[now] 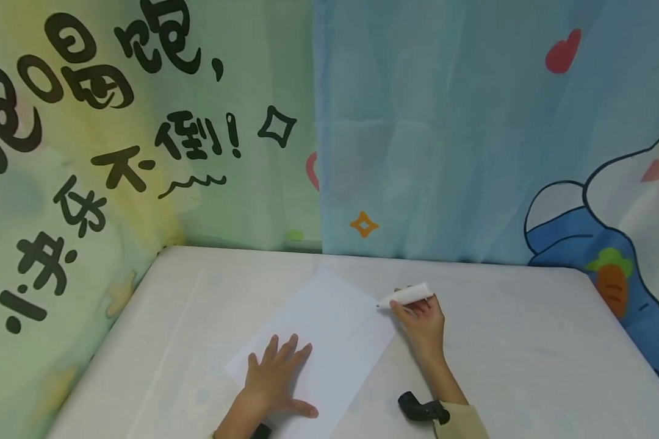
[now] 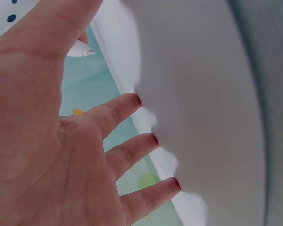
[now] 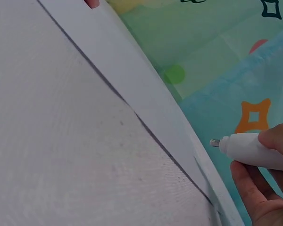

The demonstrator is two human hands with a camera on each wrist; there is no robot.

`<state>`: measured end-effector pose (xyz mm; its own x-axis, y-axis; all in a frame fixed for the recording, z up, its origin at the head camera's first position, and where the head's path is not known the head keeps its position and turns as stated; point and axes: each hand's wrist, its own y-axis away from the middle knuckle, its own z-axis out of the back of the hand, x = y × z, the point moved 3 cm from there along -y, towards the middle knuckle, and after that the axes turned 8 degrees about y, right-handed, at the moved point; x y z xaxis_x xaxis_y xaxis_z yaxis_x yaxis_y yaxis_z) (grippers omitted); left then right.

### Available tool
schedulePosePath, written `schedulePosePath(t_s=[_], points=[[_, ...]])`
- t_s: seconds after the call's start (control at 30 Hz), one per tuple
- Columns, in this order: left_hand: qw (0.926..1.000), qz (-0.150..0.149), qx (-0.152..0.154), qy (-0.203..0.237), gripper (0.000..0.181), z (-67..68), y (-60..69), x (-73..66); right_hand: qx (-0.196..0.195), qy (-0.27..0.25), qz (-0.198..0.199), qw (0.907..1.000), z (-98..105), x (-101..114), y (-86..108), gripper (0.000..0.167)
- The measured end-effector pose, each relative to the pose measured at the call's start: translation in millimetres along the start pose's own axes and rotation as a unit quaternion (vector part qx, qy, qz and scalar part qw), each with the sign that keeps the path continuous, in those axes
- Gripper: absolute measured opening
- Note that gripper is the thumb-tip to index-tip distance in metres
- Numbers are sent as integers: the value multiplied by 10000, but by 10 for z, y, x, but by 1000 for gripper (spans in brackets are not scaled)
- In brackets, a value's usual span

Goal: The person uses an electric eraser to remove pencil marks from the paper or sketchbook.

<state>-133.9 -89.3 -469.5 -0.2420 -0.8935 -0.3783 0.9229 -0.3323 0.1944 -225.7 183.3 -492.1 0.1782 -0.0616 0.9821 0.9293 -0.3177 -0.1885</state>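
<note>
Over the far right side of the white paper (image 1: 335, 347), the right hand (image 1: 424, 320) holds a fat white pen (image 1: 410, 295). Its thumb and fingers pinch the pen, and the thin metal tip (image 3: 215, 142) points left in the head view. Both wrist views show the tip up off the paper, with cloth behind it.

The left hand (image 1: 277, 378) is spread wide, fingers apart, and rests on the near left part of the paper. The paper lies at a slant on the white bench (image 1: 505, 341).

A black gadget (image 1: 417, 407) sits by the right wrist, next to a pale yellow sleeve (image 1: 461, 421). Behind the bench hangs blue cloth (image 1: 445, 122) with a red heart (image 1: 563, 52) and an orange star (image 1: 365, 224). Off to the right, the cloth has a carrot (image 1: 612, 286) on it. On the left side is green cloth (image 1: 247, 207) with big black writing (image 1: 189, 137).
</note>
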Motion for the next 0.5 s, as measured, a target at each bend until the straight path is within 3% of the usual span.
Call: schedulePosePath(t_s=[0.27, 0.5], points=[[9997, -173, -134, 59, 107, 18, 24, 3, 484, -48, 524, 9974, -52, -16, 32, 47], [9997, -212, -78, 131, 107, 2, 53, -15, 375, 126, 700, 9968, -28, -48, 75, 47]])
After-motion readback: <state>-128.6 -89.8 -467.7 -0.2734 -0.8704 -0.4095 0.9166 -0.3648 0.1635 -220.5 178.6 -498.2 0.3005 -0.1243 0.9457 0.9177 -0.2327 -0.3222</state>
